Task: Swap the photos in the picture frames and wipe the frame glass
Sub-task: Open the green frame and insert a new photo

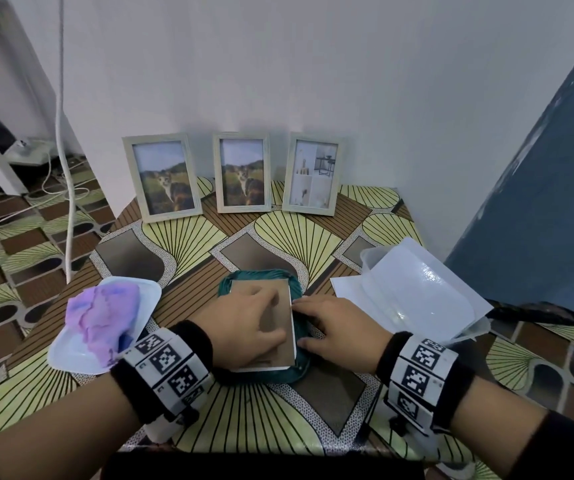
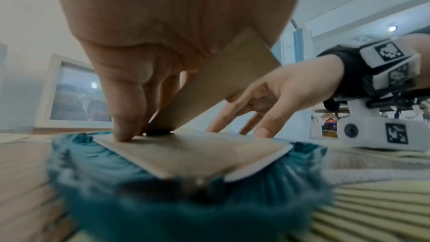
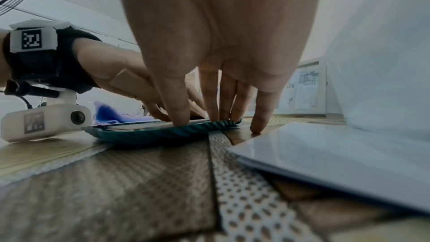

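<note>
At lower centre of the head view, a face-down frame (image 1: 271, 327) lies on a teal cloth (image 1: 301, 351). The left hand (image 1: 244, 327) presses its brown backing with straight fingers; the right hand (image 1: 337, 332), fingers spread straight, touches its right edge.

The patterned table (image 1: 209, 403) bears three upright frames (image 1: 242, 172), teal cloth (image 1: 299, 362), white trays (image 1: 147, 299).
</note>
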